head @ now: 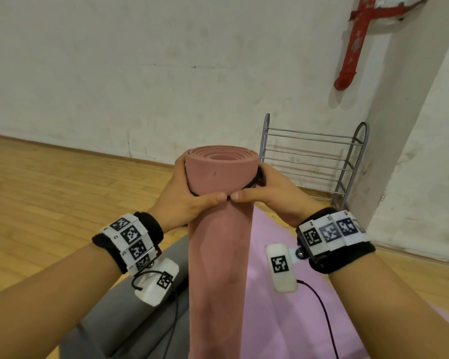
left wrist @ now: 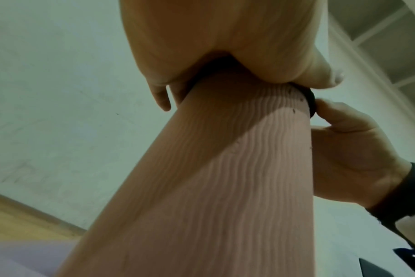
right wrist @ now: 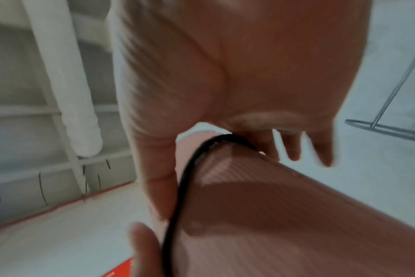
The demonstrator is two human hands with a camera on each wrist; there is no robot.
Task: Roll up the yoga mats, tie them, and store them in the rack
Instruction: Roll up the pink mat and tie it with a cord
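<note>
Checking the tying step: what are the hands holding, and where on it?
Both the left hand and right hand grip the rolled pink mat near its top end, thumbs on the black band around it.

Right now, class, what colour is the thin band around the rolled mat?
Black; the thin band shows best in the head view.

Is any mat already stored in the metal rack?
No: in the head view the rack holds only bare shelf bars, and the rolled mat is between both hands.
</note>
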